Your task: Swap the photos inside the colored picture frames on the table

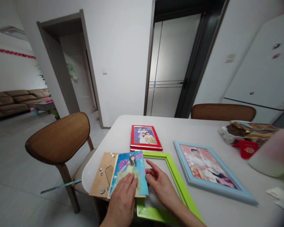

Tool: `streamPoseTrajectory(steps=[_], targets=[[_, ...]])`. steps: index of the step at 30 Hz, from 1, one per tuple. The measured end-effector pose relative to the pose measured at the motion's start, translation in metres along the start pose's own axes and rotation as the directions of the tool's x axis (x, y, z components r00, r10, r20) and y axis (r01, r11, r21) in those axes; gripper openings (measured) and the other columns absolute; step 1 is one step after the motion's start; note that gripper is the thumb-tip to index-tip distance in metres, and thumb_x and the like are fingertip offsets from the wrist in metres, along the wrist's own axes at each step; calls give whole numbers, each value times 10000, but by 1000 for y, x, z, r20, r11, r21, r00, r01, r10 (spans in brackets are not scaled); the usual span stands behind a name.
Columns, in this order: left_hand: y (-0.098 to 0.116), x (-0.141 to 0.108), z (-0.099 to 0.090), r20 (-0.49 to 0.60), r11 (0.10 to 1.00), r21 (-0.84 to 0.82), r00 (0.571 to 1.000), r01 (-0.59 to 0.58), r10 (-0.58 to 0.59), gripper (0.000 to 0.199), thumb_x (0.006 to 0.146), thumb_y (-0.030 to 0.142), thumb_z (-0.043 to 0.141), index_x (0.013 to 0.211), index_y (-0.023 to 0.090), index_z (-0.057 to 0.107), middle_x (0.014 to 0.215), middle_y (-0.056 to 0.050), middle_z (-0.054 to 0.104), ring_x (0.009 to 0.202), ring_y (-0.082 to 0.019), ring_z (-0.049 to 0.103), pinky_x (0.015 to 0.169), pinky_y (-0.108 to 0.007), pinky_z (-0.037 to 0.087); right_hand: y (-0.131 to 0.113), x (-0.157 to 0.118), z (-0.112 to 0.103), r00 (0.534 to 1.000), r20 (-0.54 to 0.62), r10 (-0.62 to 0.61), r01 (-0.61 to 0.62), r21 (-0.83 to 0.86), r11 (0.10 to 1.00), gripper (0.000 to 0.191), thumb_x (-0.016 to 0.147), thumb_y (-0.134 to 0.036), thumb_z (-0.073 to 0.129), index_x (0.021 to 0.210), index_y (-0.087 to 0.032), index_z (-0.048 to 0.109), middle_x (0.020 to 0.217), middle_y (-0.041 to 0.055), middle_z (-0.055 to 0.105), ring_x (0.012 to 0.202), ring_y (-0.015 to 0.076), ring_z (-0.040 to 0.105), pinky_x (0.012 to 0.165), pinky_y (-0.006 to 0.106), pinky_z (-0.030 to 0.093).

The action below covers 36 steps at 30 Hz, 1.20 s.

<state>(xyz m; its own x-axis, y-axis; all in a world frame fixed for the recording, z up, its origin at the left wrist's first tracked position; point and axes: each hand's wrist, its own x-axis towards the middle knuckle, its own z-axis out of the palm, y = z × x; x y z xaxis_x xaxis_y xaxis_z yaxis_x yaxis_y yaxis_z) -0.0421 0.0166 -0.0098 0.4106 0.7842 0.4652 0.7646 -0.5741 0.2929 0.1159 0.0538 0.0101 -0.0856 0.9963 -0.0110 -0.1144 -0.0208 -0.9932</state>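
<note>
My left hand (125,194) lies flat with its fingers together on a glossy picture (130,164) of a figure in a pale green dress. My right hand (157,181) is at the picture's right edge, index finger stretched out and the other fingers loosely bent. Whether its fingertips touch the edge I cannot tell. Beneath the picture, a brown backing board (101,176) with metal clips sticks out to the left. A lime green picture frame (177,176) lies under my right hand and forearm, and the picture overlaps its left side.
Behind these lies a red framed photo (145,147); to the right is a light blue framed photo (186,171). A pink-and-white container (269,154) and bags (251,129) stand at the white table's (167,126) right end. Wooden chairs (61,138) flank the table.
</note>
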Motion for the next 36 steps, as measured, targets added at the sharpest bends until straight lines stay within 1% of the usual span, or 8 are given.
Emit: streamPoseTrajectory(steps=[5, 9, 12, 15, 18, 22, 30, 36], targets=[[7, 17, -28, -305, 890, -418, 894, 185, -329, 340, 793, 151, 373, 1102, 184, 511, 1123, -63, 561, 1058, -194, 489, 920, -353, 377, -18, -8, 11, 994, -53, 94, -80, 217, 973, 443, 656, -348, 590, 1034, -136, 500, 915, 75, 595, 715, 142, 583, 681, 288, 463], [36, 28, -27, -114, 405, -879, 714, 252, -691, 318, 804, 333, 427, 1018, 134, 551, 934, -76, 646, 900, -220, 581, 816, -354, 450, -10, -13, 13, 969, 36, 243, -241, 338, 910, 363, 686, -393, 548, 947, -142, 533, 853, 79, 627, 713, 159, 600, 656, 294, 473], [51, 31, -12, 64, 81, -984, 749, 156, -660, 361, 788, 352, 458, 1071, 133, 500, 967, -84, 631, 935, -213, 564, 822, -333, 442, -4, -11, 2, 983, -56, 175, -140, 392, 909, 336, 718, -381, 475, 971, -165, 519, 892, 75, 636, 787, 186, 598, 622, 285, 479], [48, 30, -1, 107, 11, -989, 764, 148, -637, 445, 734, 320, 521, 1134, 148, 426, 1086, -101, 568, 998, -208, 528, 859, -330, 417, -7, -8, -24, 975, -176, 137, -86, 268, 959, 378, 724, -332, 437, 1067, -177, 467, 913, 72, 645, 790, 200, 604, 576, 278, 479], [37, 25, 4, 141, 114, -958, 777, 263, -614, 453, 699, 267, 524, 1116, 117, 431, 1115, -139, 539, 1014, -214, 519, 878, -341, 405, -13, -4, -54, 960, -190, 205, -186, 114, 976, 436, 715, -280, 417, 1132, -155, 424, 836, 72, 667, 708, 206, 624, 534, 283, 473], [34, 15, 10, 122, 519, -765, 877, 382, -465, 381, 681, 135, 486, 1062, 140, 505, 1128, -117, 540, 1063, -207, 479, 937, -371, 350, -13, 3, -77, 957, -184, 223, -242, -87, 966, 457, 698, -230, 381, 1140, -129, 437, 753, 57, 679, 644, 194, 630, 523, 276, 464], [38, 7, 17, 197, 927, -317, 970, 200, -142, 430, 676, 106, 489, 1105, 85, 484, 1206, -163, 468, 1124, -257, 414, 944, -453, 339, -5, 17, -74, 980, -162, 113, -165, -353, 921, 444, 699, -247, 370, 1100, -99, 488, 723, 32, 675, 627, 176, 618, 558, 257, 453], [44, 13, 16, 277, 972, -153, 952, 179, -132, 410, 673, 109, 507, 1083, 105, 517, 1204, -130, 482, 1121, -253, 419, 965, -436, 316, -4, 22, -78, 984, -105, -147, -21, -874, 485, 346, 735, -291, 374, 950, -109, 574, 836, 125, 640, 777, 233, 580, 677, 310, 404]])
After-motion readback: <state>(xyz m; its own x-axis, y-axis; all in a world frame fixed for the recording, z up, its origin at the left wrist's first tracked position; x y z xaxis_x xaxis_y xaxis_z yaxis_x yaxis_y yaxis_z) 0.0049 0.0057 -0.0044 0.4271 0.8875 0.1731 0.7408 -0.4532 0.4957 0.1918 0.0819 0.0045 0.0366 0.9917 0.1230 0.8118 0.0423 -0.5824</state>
